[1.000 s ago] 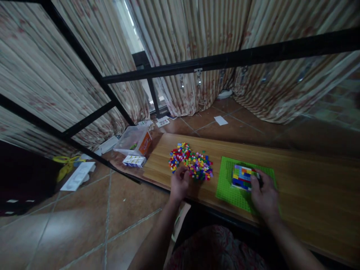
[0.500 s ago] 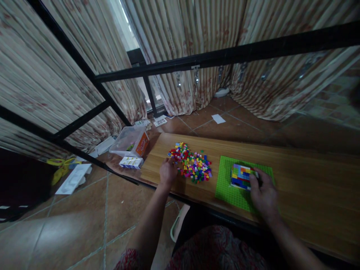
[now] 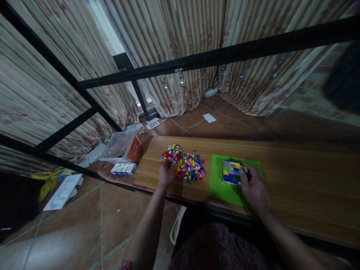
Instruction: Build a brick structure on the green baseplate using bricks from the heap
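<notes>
My left hand (image 3: 167,174) is at the left side of a loose pile of small colourful building bricks (image 3: 191,165), its fingers curled together at the edge of the pile. Whatever those fingertips hold is too small to make out. On a green studded baseplate (image 3: 218,191) sits a low block built of multicoloured bricks (image 3: 231,173). My right hand (image 3: 254,186) grips this brick build from its right side, thumb in front, and covers its right end.
The bricks and baseplate lie on a long wooden bench (image 3: 303,180). Beyond its left end are a clear plastic bin (image 3: 114,147) with an orange label and a small white-and-blue box (image 3: 123,168). A black metal rail (image 3: 194,62) crosses before striped curtains (image 3: 174,33).
The head view has shifted, so the scene sits further left. My left hand has moved rightward over the pile's edge. My right hand stays on the brick build.
</notes>
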A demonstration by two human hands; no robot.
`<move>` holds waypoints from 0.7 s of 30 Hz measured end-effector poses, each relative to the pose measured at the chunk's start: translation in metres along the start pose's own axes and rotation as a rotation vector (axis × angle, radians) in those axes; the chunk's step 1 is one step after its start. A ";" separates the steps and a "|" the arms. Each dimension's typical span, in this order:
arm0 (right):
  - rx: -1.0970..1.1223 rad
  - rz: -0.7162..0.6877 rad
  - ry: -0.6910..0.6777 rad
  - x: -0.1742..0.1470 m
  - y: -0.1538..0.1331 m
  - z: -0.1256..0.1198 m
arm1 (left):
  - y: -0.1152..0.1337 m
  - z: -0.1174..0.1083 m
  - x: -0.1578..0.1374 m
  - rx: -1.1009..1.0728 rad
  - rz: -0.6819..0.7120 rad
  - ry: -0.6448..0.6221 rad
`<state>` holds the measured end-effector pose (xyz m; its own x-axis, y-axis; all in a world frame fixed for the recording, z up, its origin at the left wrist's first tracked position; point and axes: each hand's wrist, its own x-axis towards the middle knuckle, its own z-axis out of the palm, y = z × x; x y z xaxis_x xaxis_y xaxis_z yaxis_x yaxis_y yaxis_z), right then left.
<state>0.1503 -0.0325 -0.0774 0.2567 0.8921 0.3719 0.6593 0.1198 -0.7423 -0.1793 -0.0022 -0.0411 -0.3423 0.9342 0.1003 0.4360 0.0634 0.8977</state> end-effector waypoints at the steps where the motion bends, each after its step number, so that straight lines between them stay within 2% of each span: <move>1: 0.002 -0.001 0.000 0.000 0.000 0.000 | 0.003 0.000 -0.001 -0.007 0.000 -0.002; 6: 0.014 -0.003 0.011 0.001 -0.004 0.000 | 0.018 -0.003 -0.002 -0.023 0.017 0.018; 9: 0.027 0.003 0.007 0.001 -0.008 -0.001 | 0.029 0.007 -0.009 -0.075 0.039 -0.007; 11: 0.043 0.001 0.013 0.002 -0.010 -0.001 | 0.040 0.024 -0.020 -0.137 0.058 -0.092; 15: 0.064 -0.014 0.021 0.003 -0.014 -0.001 | 0.061 0.072 -0.051 -0.322 0.080 -0.339; 18: 0.074 -0.019 0.030 0.003 -0.016 -0.001 | 0.071 0.105 -0.066 -0.383 0.040 -0.386; 21: 0.084 -0.016 0.037 0.004 -0.018 -0.001 | 0.073 0.124 -0.068 -0.393 0.014 -0.403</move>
<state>0.1404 -0.0320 -0.0620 0.2734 0.8733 0.4033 0.6026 0.1713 -0.7794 -0.0209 -0.0177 -0.0359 0.0397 0.9992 0.0109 0.0689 -0.0136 0.9975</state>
